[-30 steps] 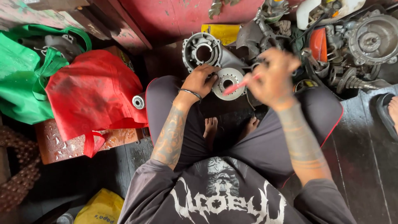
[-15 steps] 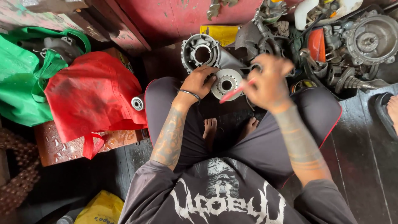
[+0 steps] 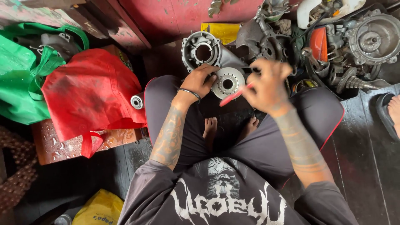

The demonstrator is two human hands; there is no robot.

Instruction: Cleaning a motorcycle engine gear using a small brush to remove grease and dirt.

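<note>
Head view. Step in hand, as judged: working at a round metal disc part [image 3: 227,82], held over the crossed legs just below a grey engine casing [image 3: 203,51]. Left hand [image 3: 201,80]: grip closed on the disc's rim. Right hand [image 3: 268,85]: grip closed on a red-handled tool [image 3: 234,96] (tip blurred). Next move calls for steadying the disc.

Surface: dark plank floor [image 3: 371,137]; red bag [image 3: 85,91], green bag [image 3: 18,79], engine parts heap [image 3: 354,46].

A red cloth bag [image 3: 89,98] lies at nine o'clock with a green bag [image 3: 21,79] beyond it, a yellow bag [image 3: 98,210] sits at seven o'clock, a small bearing [image 3: 136,101] rests beside the red one, and greasy engine parts [image 3: 366,39] crowd two o'clock.
</note>
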